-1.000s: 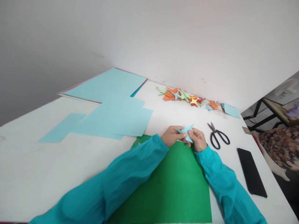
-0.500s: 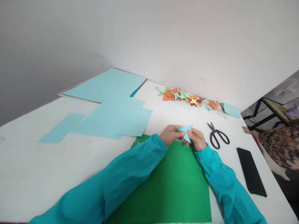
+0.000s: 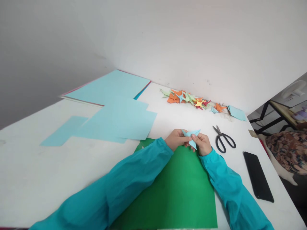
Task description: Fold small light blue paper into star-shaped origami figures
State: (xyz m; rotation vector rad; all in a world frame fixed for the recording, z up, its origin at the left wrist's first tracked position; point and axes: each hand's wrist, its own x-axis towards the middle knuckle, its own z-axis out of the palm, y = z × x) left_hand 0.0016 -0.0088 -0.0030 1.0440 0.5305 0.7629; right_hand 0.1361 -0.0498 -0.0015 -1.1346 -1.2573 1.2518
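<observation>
A small light-blue folded paper piece [image 3: 192,135] with pointed tips is pinched between both hands above the far edge of a green sheet [image 3: 177,191]. My left hand [image 3: 176,140] grips its left side with closed fingers. My right hand [image 3: 203,143] pinches its right side, thumb on top. Both arms wear teal sleeves and lie across the green sheet.
Black scissors [image 3: 223,140] lie just right of my hands, a black phone [image 3: 257,180] further right. Light-blue sheets [image 3: 120,119] and a paper stack [image 3: 107,88] lie at left. Several folded coloured shapes [image 3: 192,99] sit along the wall. The white table's edge [image 3: 283,179] runs down the right.
The folded piece has tilted flatter and dropped slightly between my fingers. Both hands stay in the same spot.
</observation>
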